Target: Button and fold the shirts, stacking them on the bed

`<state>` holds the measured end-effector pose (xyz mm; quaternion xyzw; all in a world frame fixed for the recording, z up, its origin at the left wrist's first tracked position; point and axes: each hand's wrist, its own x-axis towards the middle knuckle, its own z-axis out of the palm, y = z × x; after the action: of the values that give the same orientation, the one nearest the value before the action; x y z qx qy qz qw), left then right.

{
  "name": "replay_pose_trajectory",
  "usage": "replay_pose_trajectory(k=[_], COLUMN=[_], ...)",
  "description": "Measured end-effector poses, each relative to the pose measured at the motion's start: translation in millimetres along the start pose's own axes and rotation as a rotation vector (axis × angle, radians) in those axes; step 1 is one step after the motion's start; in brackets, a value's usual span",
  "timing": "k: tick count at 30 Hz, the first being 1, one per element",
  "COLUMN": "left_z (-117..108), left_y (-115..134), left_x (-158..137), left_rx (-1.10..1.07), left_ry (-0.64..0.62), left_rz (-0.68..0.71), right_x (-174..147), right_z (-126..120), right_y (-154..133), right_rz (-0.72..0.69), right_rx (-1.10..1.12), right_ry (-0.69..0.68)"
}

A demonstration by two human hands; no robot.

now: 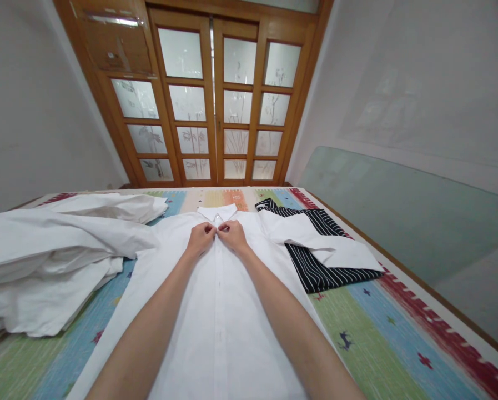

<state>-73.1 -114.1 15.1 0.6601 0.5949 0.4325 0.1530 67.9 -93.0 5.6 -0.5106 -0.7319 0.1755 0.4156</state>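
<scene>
A white button-up shirt [217, 300] lies front up, its collar [227, 211] at the far end and its sleeves out to both sides. Just below the collar, my left hand [201, 239] pinches the left side of the front placket. My right hand [232, 234] pinches the placket from the other side, the fingertips of both hands nearly meeting. Whatever button sits between the fingers is too small and covered to make out. Lower down the placket, small buttonholes show faintly.
More white clothing [40, 278] is heaped on the left. A folded black-and-white striped garment [315, 272] lies partly under the right sleeve. Beneath everything is a colourful patterned cover [382, 333]. Wooden glazed doors [215, 100] stand beyond, with a pale green panel [398, 205] along the right wall.
</scene>
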Motion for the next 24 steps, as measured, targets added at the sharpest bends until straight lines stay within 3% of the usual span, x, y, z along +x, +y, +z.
replay_pose_trajectory(k=[24], left_z=[-0.5], left_y=[2.2], left_x=[-0.1], left_rx=[-0.068], left_ry=[-0.031], left_rz=[-0.034], right_x=[-1.2], right_z=[-4.5], right_y=[-4.7], right_rz=[0.002], right_rx=[-0.098], right_ry=[-0.043])
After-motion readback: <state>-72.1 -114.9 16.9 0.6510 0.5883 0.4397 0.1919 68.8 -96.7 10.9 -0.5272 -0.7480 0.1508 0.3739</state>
